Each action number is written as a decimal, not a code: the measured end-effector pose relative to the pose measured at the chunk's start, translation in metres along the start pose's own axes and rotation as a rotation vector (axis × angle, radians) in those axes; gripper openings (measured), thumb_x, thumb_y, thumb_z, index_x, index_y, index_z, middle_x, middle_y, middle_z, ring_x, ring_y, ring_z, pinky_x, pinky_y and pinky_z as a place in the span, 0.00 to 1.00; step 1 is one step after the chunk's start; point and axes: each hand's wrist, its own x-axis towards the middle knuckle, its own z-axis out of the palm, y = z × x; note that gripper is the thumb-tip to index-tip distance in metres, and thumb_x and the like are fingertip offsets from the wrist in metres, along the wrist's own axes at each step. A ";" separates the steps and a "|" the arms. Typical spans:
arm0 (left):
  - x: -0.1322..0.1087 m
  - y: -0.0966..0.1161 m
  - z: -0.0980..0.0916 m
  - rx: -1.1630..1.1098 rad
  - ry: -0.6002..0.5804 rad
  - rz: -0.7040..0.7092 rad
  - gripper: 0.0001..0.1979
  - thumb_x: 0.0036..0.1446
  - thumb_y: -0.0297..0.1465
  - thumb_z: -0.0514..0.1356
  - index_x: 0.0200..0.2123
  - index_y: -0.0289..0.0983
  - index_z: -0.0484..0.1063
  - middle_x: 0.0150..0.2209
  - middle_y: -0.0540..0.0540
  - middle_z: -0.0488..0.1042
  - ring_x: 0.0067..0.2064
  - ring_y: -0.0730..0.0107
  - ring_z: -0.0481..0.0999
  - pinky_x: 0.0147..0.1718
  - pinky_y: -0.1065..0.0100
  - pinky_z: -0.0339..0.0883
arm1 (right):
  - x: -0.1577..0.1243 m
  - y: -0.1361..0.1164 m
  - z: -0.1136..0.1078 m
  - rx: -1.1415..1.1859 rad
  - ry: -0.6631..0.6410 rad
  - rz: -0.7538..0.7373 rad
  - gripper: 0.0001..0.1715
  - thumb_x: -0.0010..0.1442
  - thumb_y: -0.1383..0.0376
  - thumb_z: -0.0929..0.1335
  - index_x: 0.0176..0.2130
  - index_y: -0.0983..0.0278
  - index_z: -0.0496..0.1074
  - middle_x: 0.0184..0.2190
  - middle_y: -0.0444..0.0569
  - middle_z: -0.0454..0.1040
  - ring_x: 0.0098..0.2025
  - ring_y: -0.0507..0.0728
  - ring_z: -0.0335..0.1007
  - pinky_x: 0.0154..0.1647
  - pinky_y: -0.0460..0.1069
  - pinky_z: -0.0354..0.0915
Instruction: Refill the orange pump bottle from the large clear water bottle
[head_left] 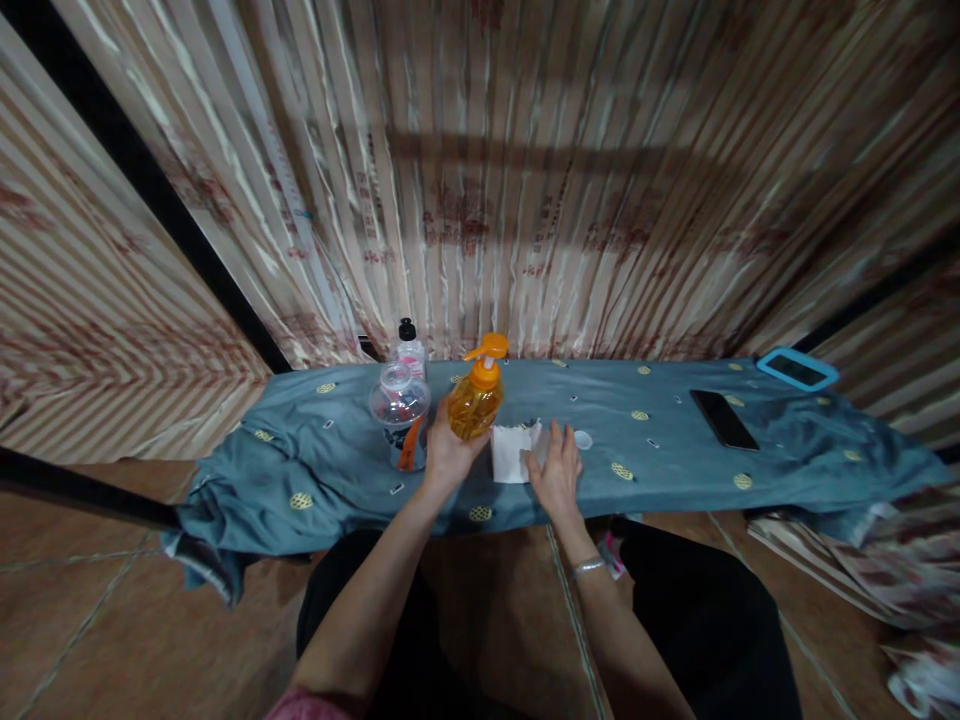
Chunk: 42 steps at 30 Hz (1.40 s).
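My left hand (450, 445) is wrapped round an amber bottle (475, 405) with an orange pump top, tilted a little above the cloth. Beside it lies a white folded tissue (512, 453). My right hand (556, 466) rests at the tissue's right edge, its fingers apart and stretched forward. A small round clear disc (583, 440) lies just past my right fingertips. To the left of the bottle stands a clear plastic cup (400, 405) with a domed lid and an orange and black print; behind it is a clear bottle (409, 352) with a black cap.
A blue-green cloth (675, 480) with yellow patterns covers the narrow table. On its right lie a black phone (724, 419) and a blue-framed device (796, 370). A striped curtain (487, 200) hangs behind. My knees are below the front edge.
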 end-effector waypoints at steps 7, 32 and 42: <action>0.000 0.006 0.004 0.039 0.035 -0.013 0.30 0.40 0.28 0.71 0.49 0.40 0.67 0.43 0.46 0.80 0.45 0.58 0.81 0.49 0.55 0.74 | -0.017 -0.026 0.028 -0.215 -0.263 -0.187 0.21 0.66 0.56 0.69 0.55 0.62 0.71 0.54 0.52 0.73 0.51 0.59 0.73 0.51 0.60 0.71; 0.007 0.008 0.057 0.010 -0.109 -0.036 0.29 0.38 0.25 0.71 0.46 0.39 0.70 0.46 0.44 0.80 0.47 0.55 0.80 0.52 0.53 0.73 | 0.019 -0.058 0.001 0.012 -0.119 -0.096 0.23 0.65 0.58 0.70 0.57 0.63 0.68 0.52 0.52 0.74 0.46 0.58 0.75 0.46 0.57 0.73; 0.033 -0.013 0.107 -0.098 -0.171 -0.026 0.49 0.37 0.29 0.73 0.63 0.39 0.56 0.66 0.35 0.63 0.67 0.48 0.65 0.67 0.48 0.57 | 0.064 -0.036 -0.011 -0.057 -0.030 0.033 0.22 0.65 0.58 0.70 0.56 0.63 0.69 0.52 0.51 0.74 0.47 0.58 0.75 0.47 0.58 0.73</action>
